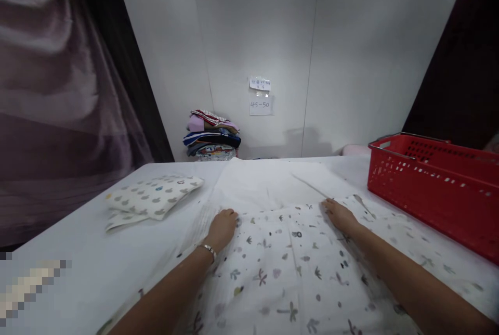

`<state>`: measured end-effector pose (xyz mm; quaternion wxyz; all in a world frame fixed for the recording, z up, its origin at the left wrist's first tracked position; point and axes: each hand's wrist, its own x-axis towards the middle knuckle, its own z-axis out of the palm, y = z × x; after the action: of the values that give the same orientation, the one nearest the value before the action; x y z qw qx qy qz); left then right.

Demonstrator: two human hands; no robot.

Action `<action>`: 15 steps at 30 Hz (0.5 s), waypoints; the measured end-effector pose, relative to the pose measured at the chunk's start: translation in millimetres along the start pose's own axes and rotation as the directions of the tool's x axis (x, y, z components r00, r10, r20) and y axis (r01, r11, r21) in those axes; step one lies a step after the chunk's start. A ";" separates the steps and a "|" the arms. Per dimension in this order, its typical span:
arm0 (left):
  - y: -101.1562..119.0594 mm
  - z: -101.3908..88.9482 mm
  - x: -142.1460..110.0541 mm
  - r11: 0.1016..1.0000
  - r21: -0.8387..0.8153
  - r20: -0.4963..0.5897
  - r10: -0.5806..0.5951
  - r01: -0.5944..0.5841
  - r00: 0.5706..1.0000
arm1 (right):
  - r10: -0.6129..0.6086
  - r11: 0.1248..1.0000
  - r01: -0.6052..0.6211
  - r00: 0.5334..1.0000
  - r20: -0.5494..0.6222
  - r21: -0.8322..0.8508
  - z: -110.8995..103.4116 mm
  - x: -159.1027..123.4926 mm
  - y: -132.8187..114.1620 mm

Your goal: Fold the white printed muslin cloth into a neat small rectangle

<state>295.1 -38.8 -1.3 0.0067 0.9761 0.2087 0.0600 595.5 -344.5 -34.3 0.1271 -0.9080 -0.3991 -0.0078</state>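
Note:
A large, thin white cloth (290,272) printed with small plants and dots lies spread across the table, its near part running out of view at the bottom. My left hand (223,229) is closed on its far printed edge, fingers curled; a bracelet circles that wrist. Farther right along the same edge, my right hand (340,215) pinches the cloth with its fingertips. Beyond both hands lies a plain white layer of cloth (253,184), with a crease by the right fingers. Some of the print at the left side is blurred.
A folded cloth with grey apple-like prints (156,197) lies on the white table (78,272) at left. A red plastic basket (429,194) stands at right. Stacked folded fabrics (212,137) sit by the back wall, near a paper sign (261,105) reading 45-50.

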 end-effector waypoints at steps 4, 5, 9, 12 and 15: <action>3.8 -2.4 -0.4 1.000 0.015 0.002 -0.003 0.003 1.000 | -0.019 0.999 0.020 0.999 0.035 -0.025 -2.2 0.1 -2.1; 4.8 -3.6 -0.6 1.000 0.013 0.007 -0.008 0.008 1.000 | -0.030 0.999 0.031 0.999 0.038 -0.026 -3.5 0.3 -2.7; 7.0 -9.0 -1.0 0.998 -0.030 0.011 -0.047 0.048 0.999 | -0.004 0.996 0.009 0.998 0.055 -0.087 -11.2 1.3 -6.5; 5.7 -12.3 -1.1 0.995 -0.065 -0.001 -0.069 0.069 0.998 | 0.029 0.986 -0.014 0.996 0.089 -0.166 -19.4 1.4 -9.7; 3.1 -14.0 -1.1 0.994 -0.077 -0.001 -0.076 0.076 0.997 | 0.048 0.977 -0.022 0.992 0.114 -0.214 -27.8 0.6 -8.4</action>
<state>293.7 -42.3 12.6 0.0463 0.9664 0.2432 0.0695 592.2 -345.2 -5.4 0.0057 -0.9222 -0.3867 0.0058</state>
